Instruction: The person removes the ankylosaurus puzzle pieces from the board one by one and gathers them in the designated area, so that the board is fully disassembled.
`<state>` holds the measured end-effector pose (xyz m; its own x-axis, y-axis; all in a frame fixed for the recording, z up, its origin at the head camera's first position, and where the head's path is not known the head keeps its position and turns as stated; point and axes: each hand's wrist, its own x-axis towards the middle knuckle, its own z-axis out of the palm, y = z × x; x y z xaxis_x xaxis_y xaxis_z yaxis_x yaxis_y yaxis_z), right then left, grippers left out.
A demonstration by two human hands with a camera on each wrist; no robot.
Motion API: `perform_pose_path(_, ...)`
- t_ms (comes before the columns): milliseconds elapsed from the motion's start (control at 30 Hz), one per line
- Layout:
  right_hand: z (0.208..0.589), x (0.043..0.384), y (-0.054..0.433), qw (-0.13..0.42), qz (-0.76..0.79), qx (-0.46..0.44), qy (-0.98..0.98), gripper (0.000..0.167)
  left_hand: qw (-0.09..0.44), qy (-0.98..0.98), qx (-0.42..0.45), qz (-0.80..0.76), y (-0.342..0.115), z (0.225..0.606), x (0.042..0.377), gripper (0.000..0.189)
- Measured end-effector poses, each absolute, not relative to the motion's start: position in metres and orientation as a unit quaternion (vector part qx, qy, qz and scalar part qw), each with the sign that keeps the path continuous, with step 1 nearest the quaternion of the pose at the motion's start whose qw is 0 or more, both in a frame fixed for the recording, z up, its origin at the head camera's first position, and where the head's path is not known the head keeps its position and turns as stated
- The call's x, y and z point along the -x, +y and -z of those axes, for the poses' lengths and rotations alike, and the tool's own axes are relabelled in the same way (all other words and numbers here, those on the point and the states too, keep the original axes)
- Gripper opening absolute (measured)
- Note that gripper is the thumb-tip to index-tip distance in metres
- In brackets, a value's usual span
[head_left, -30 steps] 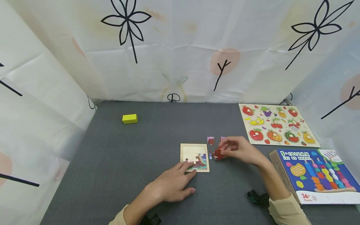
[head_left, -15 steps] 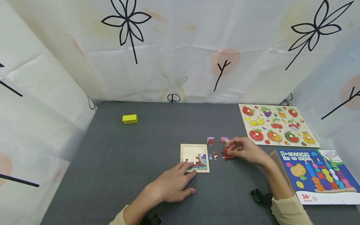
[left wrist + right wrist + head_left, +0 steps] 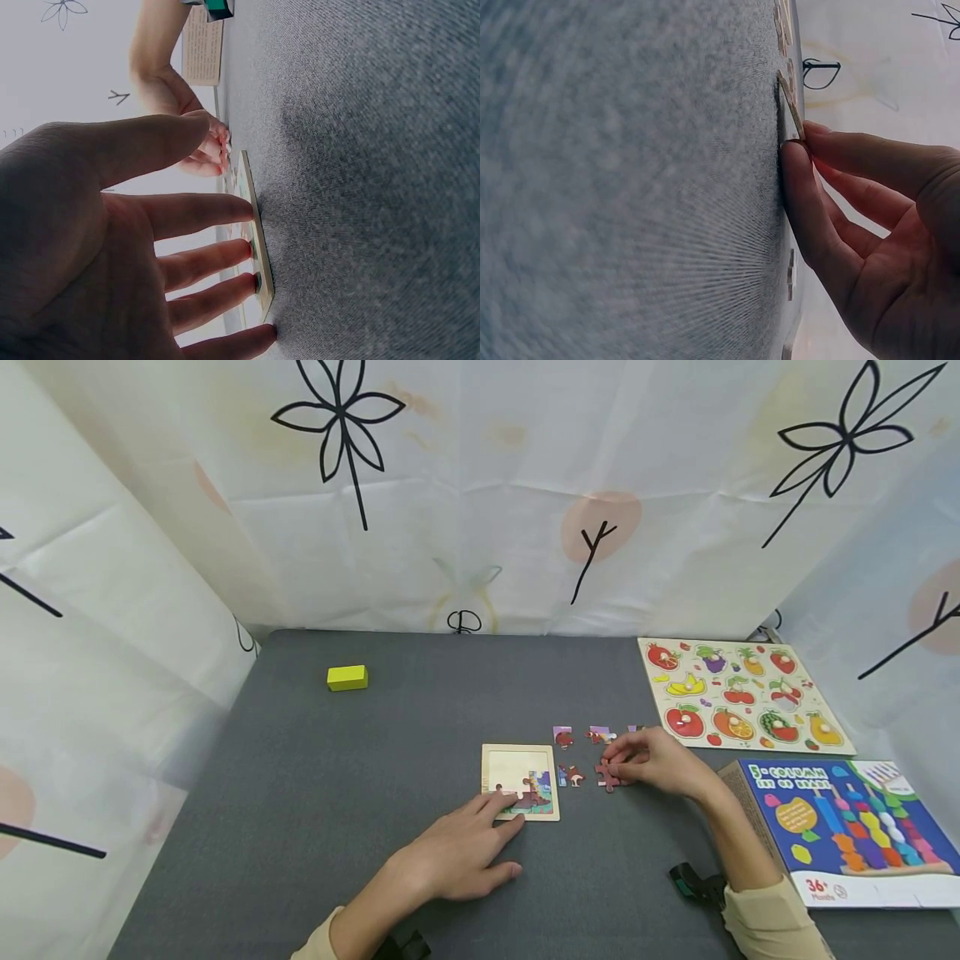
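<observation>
A small square wooden puzzle tray [image 3: 517, 750] lies on the grey table, its lower right part filled with colourful pieces. My left hand [image 3: 461, 852] rests its outstretched fingers on the tray's near left edge; the left wrist view shows those fingers [image 3: 202, 214] straight against the rim. To the right of the tray, my right hand [image 3: 656, 764] pinches a reddish-brown puzzle piece [image 3: 607, 778] between thumb and fingertips. In the right wrist view that piece [image 3: 790, 106] is tilted, one edge down near the table. Several loose pieces [image 3: 574, 776] lie beside it, one partly behind the right hand.
A fruit puzzle board [image 3: 723, 731] lies at the back right. In front of it is a blue toy box [image 3: 847, 827], close to the right forearm. A yellow block [image 3: 347, 677] sits at the back left. A patterned white curtain [image 3: 510, 460] surrounds the table.
My right hand has moved a little to the right with the puzzle piece, away from the loose piece by the tray. The held piece has turned. My left hand has stayed in place.
</observation>
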<state>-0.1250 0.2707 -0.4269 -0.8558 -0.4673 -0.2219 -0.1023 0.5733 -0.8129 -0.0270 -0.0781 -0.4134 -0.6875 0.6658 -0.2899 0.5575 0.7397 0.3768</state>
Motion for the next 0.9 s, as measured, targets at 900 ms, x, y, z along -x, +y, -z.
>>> perform_pose_path(900, 0.4235, 0.1201, 0.2609, 0.208, 0.468, 0.18, 0.84, 0.022, 0.21, 0.908, -0.337, -0.131, -0.0776, 0.4124, 0.0274, 0.061)
